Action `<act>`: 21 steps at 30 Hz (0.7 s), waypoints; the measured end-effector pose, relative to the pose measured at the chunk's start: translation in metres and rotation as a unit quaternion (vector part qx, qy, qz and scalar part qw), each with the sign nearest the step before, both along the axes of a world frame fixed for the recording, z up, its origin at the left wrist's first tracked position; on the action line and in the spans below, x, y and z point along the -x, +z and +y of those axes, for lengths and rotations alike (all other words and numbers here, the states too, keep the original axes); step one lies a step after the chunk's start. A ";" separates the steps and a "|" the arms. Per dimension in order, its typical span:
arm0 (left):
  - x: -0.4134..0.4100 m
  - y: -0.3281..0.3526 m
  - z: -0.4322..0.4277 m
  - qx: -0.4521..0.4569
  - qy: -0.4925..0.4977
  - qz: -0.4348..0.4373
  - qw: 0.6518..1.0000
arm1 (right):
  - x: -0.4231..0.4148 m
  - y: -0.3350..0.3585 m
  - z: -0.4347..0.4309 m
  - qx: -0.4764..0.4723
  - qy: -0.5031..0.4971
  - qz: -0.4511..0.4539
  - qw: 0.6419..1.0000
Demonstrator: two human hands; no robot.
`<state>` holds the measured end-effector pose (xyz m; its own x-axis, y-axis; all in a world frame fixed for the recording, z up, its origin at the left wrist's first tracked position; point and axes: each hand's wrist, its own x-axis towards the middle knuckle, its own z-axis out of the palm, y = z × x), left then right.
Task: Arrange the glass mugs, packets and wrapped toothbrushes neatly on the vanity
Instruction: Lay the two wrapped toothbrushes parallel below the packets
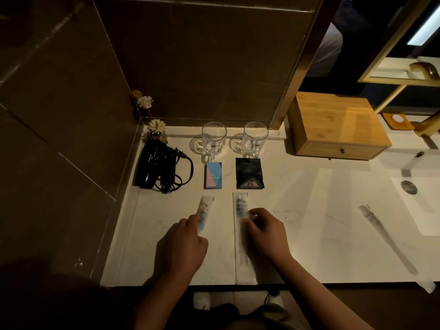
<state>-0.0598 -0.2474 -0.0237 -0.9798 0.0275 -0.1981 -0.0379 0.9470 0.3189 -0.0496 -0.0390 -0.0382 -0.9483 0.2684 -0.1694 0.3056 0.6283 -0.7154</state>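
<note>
The left grip (184, 244) presses fingertips on the left wrapped toothbrush (204, 211); the right grip (265, 231) pinches the right wrapped toothbrush (241, 208). Both lie flat on the white worktop (309, 210), side by side. Beyond sit a blue packet (213, 175) and black packet (249, 173), then 2 glass mugs (213, 138) upright near the wall.

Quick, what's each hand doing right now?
Left hand: fingertips on the left wrapped toothbrush, not gripping.
Right hand: pinching the right wrapped toothbrush.
</note>
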 end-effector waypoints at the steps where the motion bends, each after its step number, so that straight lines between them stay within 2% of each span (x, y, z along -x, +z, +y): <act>1: 0.001 0.002 -0.001 -0.027 0.027 -0.008 0.999 | -0.001 0.000 0.001 0.006 0.002 0.005 1.000; 3: 0.004 0.007 0.001 -0.157 0.108 -0.051 0.980 | -0.003 -0.002 0.002 0.012 0.004 0.008 1.000; 5: 0.004 0.012 0.005 -0.309 0.208 -0.103 0.922 | -0.003 -0.004 0.002 0.018 0.002 0.011 1.000; 6: 0.004 0.015 0.007 -0.334 0.241 -0.114 0.904 | -0.003 -0.005 0.002 0.022 -0.001 0.012 1.000; 8: 0.003 0.017 0.006 -0.290 0.241 -0.109 0.919 | -0.003 -0.005 0.002 0.032 -0.007 0.016 0.999; 12: -0.004 0.022 0.005 -0.171 0.128 -0.068 0.974 | -0.004 -0.005 0.005 0.055 -0.007 0.020 0.998; 16: -0.021 0.016 -0.004 -0.096 0.044 -0.020 0.994 | -0.005 -0.005 0.009 0.056 0.002 0.029 0.998; 18: -0.028 0.006 -0.010 -0.088 0.007 -0.012 0.996 | -0.012 -0.005 0.016 -0.003 0.019 0.058 0.998; 21: -0.031 0.000 -0.011 -0.079 -0.017 -0.006 0.997 | -0.026 -0.014 0.030 -0.164 0.077 0.109 0.977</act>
